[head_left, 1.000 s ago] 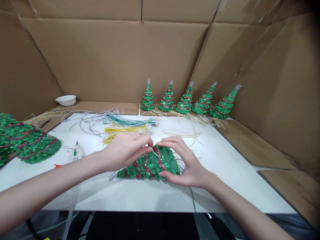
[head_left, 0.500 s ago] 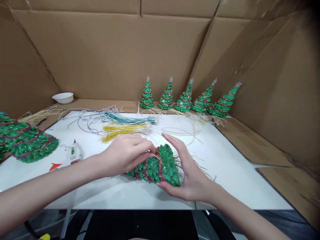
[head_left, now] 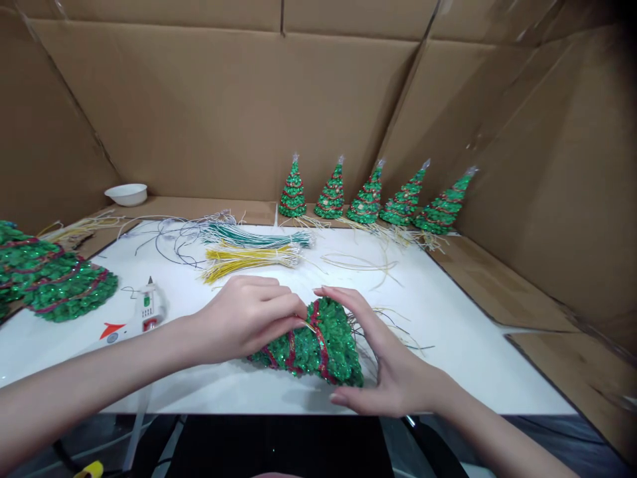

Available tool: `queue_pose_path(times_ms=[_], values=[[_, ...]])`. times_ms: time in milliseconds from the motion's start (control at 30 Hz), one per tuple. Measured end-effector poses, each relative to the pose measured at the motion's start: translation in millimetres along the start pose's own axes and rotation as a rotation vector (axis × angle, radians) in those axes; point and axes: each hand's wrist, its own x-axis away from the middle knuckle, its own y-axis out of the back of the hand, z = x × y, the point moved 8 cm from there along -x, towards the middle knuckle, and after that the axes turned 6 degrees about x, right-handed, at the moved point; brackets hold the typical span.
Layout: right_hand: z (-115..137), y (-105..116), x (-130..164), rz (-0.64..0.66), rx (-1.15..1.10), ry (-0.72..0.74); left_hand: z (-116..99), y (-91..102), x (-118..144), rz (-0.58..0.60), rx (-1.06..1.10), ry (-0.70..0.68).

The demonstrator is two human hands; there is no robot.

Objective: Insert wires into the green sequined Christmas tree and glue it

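A green glittery cone-shaped tree (head_left: pixel 318 342) with red garland lies on its side on the white board (head_left: pixel 448 345), base toward the right. My left hand (head_left: pixel 249 318) pinches a thin yellowish wire at the tree's upper side. My right hand (head_left: pixel 388 362) cups the tree's wide base, fingers spread around it. Thin wires stick out from the base behind my right hand.
Several finished small trees (head_left: pixel 368 196) stand in a row along the cardboard back wall. Bundles of green (head_left: pixel 253 237) and yellow wires (head_left: pixel 249 259) lie mid-board. A white glue gun (head_left: pixel 146 309) and a pile of green trees (head_left: pixel 44 279) are at left, a white bowl (head_left: pixel 126 194) far left.
Both hands have drawn the tree closer to the front edge and turned it; my right hand slid lower around the base.
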Motion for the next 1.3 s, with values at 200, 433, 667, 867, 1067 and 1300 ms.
queue_pose_path(times_ms=[200, 433, 667, 867, 1067, 1300], values=[[-8.4, 4.6, 1.7, 0.049, -0.021, -0.102, -3.1, 0.7, 1.4, 0.017, 0.022, 0.006], [0.3, 4.9, 4.0, -0.013, 0.041, 0.012, 4.6, 5.4, 3.7, -0.003, 0.088, 0.058], [2.8, 4.4, 3.4, -0.091, 0.104, 0.144, 5.8, 5.4, 2.6, -0.019, 0.092, 0.069], [9.0, 4.1, 3.9, -0.14, 0.145, 0.242, 5.0, 3.0, 1.7, 0.0, 0.107, 0.076], [10.1, 2.4, 5.4, -0.17, 0.191, 0.292, 4.3, 1.6, 2.9, 0.007, 0.1, 0.075], [4.8, 0.0, 4.5, -0.135, 0.182, 0.256, -5.5, 6.5, 0.5, -0.018, 0.09, 0.031]])
